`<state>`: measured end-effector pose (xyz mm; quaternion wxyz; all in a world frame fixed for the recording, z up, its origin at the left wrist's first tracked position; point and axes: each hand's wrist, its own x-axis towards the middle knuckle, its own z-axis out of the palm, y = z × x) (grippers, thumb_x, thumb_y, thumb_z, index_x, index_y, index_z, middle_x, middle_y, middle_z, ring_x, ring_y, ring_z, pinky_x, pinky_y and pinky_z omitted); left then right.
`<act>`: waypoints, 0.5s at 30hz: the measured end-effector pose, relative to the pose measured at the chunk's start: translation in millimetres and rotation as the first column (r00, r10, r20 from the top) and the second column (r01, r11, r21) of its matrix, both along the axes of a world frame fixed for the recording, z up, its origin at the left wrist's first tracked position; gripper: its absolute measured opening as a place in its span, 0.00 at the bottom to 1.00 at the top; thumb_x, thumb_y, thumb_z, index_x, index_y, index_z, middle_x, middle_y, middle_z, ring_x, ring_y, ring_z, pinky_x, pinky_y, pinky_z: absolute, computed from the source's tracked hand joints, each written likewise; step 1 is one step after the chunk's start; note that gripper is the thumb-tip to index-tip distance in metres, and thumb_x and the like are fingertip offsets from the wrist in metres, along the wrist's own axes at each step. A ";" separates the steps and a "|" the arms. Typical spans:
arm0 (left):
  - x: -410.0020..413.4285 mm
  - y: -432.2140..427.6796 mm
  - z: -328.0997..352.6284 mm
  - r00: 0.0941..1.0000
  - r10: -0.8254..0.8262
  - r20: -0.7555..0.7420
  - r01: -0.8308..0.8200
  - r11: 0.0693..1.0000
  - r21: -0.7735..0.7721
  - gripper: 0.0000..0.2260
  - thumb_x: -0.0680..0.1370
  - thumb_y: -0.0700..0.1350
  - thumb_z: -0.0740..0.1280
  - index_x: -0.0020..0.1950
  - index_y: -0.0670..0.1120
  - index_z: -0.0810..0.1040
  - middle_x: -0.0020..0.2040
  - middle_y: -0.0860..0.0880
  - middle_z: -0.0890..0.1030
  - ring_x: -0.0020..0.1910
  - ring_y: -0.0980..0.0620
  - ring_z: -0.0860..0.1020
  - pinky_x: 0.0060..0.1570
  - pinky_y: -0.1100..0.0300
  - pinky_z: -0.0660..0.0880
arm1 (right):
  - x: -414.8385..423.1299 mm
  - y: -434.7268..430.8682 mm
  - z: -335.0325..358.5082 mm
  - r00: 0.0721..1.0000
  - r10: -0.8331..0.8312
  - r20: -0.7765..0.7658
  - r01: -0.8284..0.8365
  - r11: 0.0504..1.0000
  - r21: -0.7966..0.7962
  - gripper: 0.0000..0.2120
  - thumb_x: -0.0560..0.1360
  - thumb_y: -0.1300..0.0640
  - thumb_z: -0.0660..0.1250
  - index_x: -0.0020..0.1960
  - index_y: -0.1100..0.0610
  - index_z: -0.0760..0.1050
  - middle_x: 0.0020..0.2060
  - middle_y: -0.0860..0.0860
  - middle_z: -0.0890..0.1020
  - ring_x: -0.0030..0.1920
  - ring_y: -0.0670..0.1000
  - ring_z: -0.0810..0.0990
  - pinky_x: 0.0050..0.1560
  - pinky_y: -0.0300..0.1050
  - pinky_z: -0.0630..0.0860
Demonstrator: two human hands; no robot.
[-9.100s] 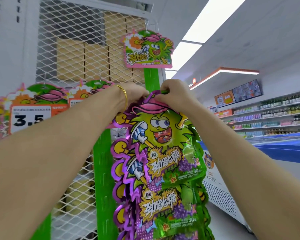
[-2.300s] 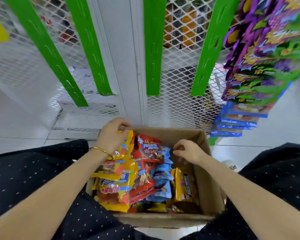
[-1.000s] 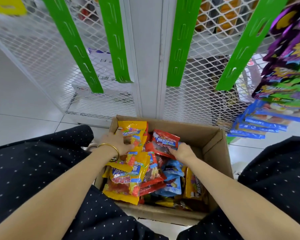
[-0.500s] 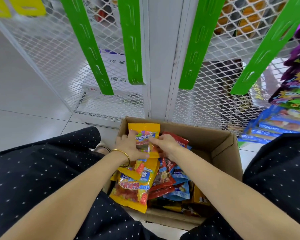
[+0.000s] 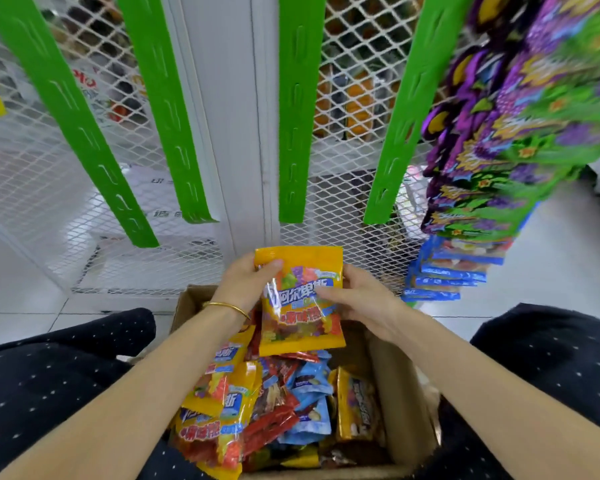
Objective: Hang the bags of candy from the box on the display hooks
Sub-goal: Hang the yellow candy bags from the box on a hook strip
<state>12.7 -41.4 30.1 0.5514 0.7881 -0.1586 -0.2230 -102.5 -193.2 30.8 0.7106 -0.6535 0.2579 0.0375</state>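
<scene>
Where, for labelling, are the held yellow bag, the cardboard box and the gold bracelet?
yellow bag (image 5: 302,329), head view, front panel
cardboard box (image 5: 395,393), head view, inner right wall
gold bracelet (image 5: 227,305), head view, band

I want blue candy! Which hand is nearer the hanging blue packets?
Right. The right hand is just left of the blue packets; the left hand is beyond the yellow bag.

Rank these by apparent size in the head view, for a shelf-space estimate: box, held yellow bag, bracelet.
1. box
2. yellow bag, held up nearer the camera, so it likely looks bigger than it is
3. bracelet
</scene>
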 end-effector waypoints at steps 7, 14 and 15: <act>-17.3 -72.7 52.2 0.985 -0.155 0.074 0.162 0.980 -0.113 0.04 0.75 0.45 0.68 0.41 0.46 0.76 0.42 0.44 0.79 0.42 0.49 0.79 0.51 0.50 0.76 | -21.0 -47.6 45.4 0.929 -0.234 0.285 0.280 0.951 -0.132 0.02 0.75 0.60 0.67 0.46 0.55 0.78 0.40 0.51 0.84 0.42 0.50 0.83 0.46 0.52 0.80; -9.0 -139.4 89.1 0.939 -0.105 0.327 0.137 0.988 -0.075 0.11 0.76 0.39 0.66 0.57 0.37 0.75 0.48 0.44 0.78 0.47 0.50 0.76 0.40 0.69 0.69 | -11.6 -71.2 46.2 0.810 -0.442 0.385 0.561 0.776 -0.289 0.08 0.75 0.59 0.67 0.37 0.56 0.77 0.34 0.52 0.82 0.39 0.53 0.80 0.48 0.51 0.77; -9.3 -145.1 88.5 0.933 -0.100 0.346 0.126 0.990 -0.055 0.11 0.76 0.39 0.66 0.57 0.37 0.75 0.46 0.44 0.77 0.46 0.51 0.76 0.38 0.70 0.69 | -8.3 -71.0 44.9 0.799 -0.445 0.403 0.579 0.749 -0.321 0.07 0.75 0.58 0.67 0.38 0.57 0.77 0.36 0.54 0.83 0.40 0.55 0.81 0.48 0.52 0.77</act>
